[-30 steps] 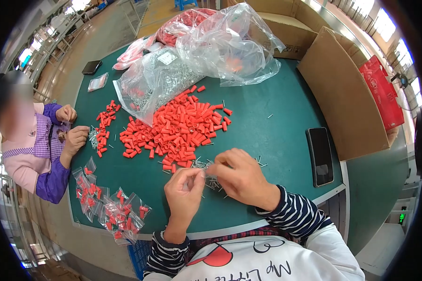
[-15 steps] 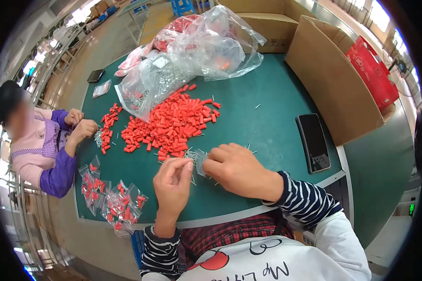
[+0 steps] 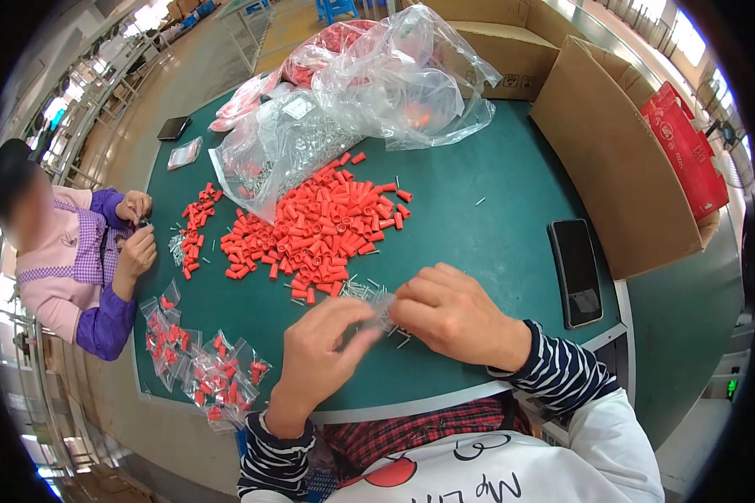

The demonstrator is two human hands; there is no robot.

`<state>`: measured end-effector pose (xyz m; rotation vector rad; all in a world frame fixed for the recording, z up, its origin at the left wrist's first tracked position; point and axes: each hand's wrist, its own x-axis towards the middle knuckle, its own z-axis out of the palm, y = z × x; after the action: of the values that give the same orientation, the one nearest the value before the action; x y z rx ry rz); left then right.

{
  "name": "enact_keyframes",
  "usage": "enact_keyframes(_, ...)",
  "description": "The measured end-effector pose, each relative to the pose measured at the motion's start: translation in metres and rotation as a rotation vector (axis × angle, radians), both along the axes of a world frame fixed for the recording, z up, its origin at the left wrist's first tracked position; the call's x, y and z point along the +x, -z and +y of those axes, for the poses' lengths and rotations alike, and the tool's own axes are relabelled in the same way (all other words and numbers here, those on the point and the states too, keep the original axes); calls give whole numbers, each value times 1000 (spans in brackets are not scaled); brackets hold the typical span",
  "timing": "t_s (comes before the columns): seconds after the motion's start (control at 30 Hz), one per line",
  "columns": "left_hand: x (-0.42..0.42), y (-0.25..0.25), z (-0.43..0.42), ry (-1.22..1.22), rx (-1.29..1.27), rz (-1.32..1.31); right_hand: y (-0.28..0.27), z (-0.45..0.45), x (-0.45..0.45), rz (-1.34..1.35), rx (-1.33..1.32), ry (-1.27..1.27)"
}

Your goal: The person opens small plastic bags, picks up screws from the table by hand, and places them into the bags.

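Observation:
My right hand (image 3: 453,317) pinches a small clear plastic bag (image 3: 383,311) between thumb and fingers, above the table's near side. Just left of it, my left hand (image 3: 323,348) has its thumb and forefinger apart, tips at the edge of the bag. Those fingertips are slightly blurred, and nothing shows clearly between them. Below and behind the bag lie loose silver screws (image 3: 356,289), partly hidden by my hands. Beyond them spreads a large heap of red plastic sleeves (image 3: 323,222).
Filled small bags (image 3: 218,377) lie at the left front. Large clear bags (image 3: 298,134) stand behind the heap. At right are a phone (image 3: 575,272) and a cardboard box (image 3: 612,168). Across the left side, a co-worker (image 3: 75,251) handles small parts.
My left hand has opened its pinch and moved right, up to the bag. My right hand still holds the bag. The view has shifted slightly, and the co-worker's hands have moved apart.

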<state>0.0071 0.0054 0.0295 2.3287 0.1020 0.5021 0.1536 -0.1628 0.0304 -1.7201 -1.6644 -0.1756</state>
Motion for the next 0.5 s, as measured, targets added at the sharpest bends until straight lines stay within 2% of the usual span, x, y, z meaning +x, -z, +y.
enact_keyframes(0.07, 3, -16, -3, 41, -203, 100, -3, -5, 1, -12, -28, -81)
enact_keyframes(0.1, 1, -13, 4, 133, -187, 167, -3, -7, 0, -18, -42, -120)
enact_keyframes(0.23, -1, 3, 4, 282, -289, 122, 4, -15, -15, 36, -107, -172)
enact_keyframes(0.37, 0, 11, 6, 367, -184, 49, 1, -17, -21, 141, -163, -149)
enact_keyframes(0.5, -3, 17, 10, 335, -233, 121, -3, -17, -25, 143, -245, -141)
